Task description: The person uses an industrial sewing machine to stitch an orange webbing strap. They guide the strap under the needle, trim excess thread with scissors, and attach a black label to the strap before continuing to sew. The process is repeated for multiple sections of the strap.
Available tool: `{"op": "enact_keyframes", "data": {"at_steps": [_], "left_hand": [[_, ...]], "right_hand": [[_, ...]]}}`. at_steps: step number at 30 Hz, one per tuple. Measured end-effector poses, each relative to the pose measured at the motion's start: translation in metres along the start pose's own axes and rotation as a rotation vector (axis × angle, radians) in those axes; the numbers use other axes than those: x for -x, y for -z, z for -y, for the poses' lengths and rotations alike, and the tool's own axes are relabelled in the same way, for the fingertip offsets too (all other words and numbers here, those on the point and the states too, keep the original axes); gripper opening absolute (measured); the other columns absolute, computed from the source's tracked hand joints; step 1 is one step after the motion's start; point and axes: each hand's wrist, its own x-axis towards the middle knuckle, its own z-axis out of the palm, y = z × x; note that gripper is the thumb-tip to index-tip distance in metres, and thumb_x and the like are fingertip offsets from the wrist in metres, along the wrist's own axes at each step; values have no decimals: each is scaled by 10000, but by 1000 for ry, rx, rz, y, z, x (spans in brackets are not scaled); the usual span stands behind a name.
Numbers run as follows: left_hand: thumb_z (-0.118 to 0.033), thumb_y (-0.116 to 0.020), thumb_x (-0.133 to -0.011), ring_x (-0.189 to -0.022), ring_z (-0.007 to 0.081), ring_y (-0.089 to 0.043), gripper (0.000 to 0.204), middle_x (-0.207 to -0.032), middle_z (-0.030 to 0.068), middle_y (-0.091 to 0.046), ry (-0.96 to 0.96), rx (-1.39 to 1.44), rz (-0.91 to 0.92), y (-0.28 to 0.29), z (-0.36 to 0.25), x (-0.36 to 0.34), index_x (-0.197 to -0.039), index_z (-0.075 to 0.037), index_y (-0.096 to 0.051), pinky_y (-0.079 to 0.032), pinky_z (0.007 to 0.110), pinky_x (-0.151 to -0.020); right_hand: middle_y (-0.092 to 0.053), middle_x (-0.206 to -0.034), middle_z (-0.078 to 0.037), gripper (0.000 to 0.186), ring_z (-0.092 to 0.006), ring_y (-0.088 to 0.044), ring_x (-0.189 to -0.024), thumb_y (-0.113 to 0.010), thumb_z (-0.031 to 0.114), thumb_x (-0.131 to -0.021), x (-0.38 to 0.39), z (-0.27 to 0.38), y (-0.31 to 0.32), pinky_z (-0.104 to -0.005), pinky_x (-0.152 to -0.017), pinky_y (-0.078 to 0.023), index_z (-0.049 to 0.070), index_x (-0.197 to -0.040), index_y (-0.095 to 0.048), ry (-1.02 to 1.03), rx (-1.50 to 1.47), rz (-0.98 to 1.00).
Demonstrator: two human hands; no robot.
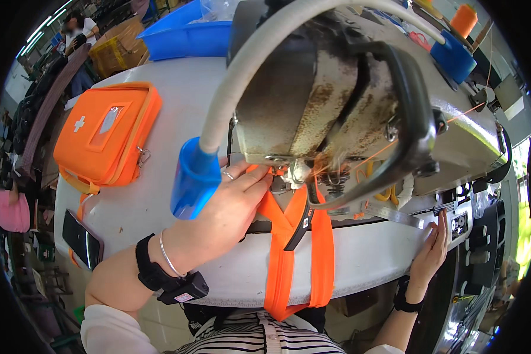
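Observation:
My left hand (230, 203) is at the sewing machine's needle area, fingers pressed together on the orange strap (277, 277) under the rusty metal head (312, 100). The strap, a looped zipper-like tape with a dark label, hangs over the table's front edge. A blue plastic lamp housing (189, 177) on a white gooseneck partly covers the left wrist area. At the right, my right hand (430, 248) has its fingers extended, tips touching a dark metal part (443, 207) by the table edge, near a steel ruler-like strip (395, 215).
The white table (130, 218) carries an orange first-aid pouch (103, 133) and a dark phone (82, 239). Behind are a blue tray (180, 41) and cardboard boxes (115, 44). An orange thread spool (463, 20) stands back right. Another person (82, 41) works at the far left.

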Motion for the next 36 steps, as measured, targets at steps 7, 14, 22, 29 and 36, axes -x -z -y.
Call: {"op": "enact_keyframes", "data": {"at_steps": [7, 14, 22, 29, 36], "left_hand": [[-22, -660, -725, -907, 351, -575, 97, -833, 133, -612, 17, 25, 64, 4, -2, -3, -817, -35, -633, -445, 467, -886], [-6, -642, -728, -918, 353, -587, 113, -866, 155, -618, 27, 110, 4, 4, -2, -5, -839, -23, -636, -466, 465, -887], [14, -653, -744, -1000, 306, -594, 242, -1069, 140, -655, 9, 29, 5, 4, -2, -5, -981, 59, -673, -501, 387, -867], [-43, -644, -753, -858, 276, -594, 183, -863, 70, -627, 36, 81, -2, 3, 1, -5, -923, -112, -651, -420, 395, -777], [-98, -642, -817, -823, 274, -626, 101, -891, 63, -675, 109, 214, -87, -12, 16, -1, -906, -80, -685, -429, 372, -776]], "right_hand": [[-518, -1409, -135, 363, -295, -620, -1064, -402, 40, -982, -1, 3, 1, -364, -909, -486, -20, -1318, -525, -23, -22, -31], [-517, -1404, -150, 354, -319, -556, -1211, -402, 43, -988, -2, 3, 1, -371, -948, -477, -19, -1314, -528, -25, -19, -7], [-519, -1404, -141, 362, -300, -581, -1170, -398, 42, -989, -2, 0, 1, -365, -956, -477, -15, -1325, -520, -8, -20, -20], [-584, -1333, -80, 357, -84, -539, -739, -371, 54, -1005, -36, -11, 46, -202, -566, -376, 60, -1314, -550, -49, -207, -105], [-645, -1073, -24, 350, -73, -407, -624, -513, 305, -999, -230, -115, 108, -237, -569, -345, 63, -1213, -647, 108, -92, -376]]}}
